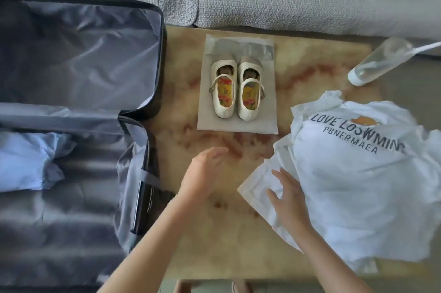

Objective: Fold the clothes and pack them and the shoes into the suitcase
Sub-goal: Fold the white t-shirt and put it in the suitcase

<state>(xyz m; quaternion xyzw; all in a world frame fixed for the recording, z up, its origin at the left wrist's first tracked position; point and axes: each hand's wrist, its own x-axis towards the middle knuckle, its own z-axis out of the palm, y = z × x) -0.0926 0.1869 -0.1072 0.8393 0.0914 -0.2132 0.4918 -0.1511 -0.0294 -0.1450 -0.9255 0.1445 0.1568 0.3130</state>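
Blue clothing [26, 161] is lying packed in the suitcase's [157, 54] near half; the white T-shirt [358, 185] is sitting unfolded on the table [214, 245], the white shoes [236, 87] waiting on a grey bag [238, 125]. The right hand [290, 199] is resting spread-fingered on the shirt's edge; the left hand [202, 173] is hovering empty, fingers loose.

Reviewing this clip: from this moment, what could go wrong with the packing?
1. The white T-shirt lies crumpled, with only the right hand flat on one corner; folded like this, it may crease.
2. The clear bottle lies on its side close behind the T-shirt; spreading the fabric could set it rolling.
3. The shoes stand on a grey cloth; packed bare, they might soil the blue garment in the suitcase.
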